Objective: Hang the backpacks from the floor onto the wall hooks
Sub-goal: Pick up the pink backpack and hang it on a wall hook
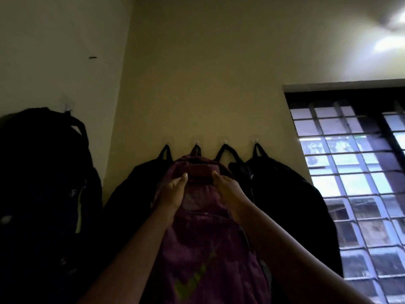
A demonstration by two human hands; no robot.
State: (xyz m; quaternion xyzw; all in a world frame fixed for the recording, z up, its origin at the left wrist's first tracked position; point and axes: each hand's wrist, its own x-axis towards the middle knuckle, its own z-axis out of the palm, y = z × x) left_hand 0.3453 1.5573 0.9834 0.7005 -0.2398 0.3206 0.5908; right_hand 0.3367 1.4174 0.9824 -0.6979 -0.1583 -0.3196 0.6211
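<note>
A maroon backpack (203, 238) with a green mark low on its front hangs by its top loop from the second wall hook (196, 142). My left hand (173, 191) and my right hand (228, 189) press against its upper sides, fingers on the fabric near the top panel. Black backpacks hang on the neighbouring hooks: one to the left (133, 189), a narrow one just right (237, 170), and a larger one further right (291, 205). On the adjoining left wall a big dark backpack (43, 194) hangs from its own hook (68, 105).
A barred window (355, 183) fills the right side of the wall. The room corner runs between the left wall and the hook wall. A bright ceiling light (390, 38) glares at the top right. The floor is out of view.
</note>
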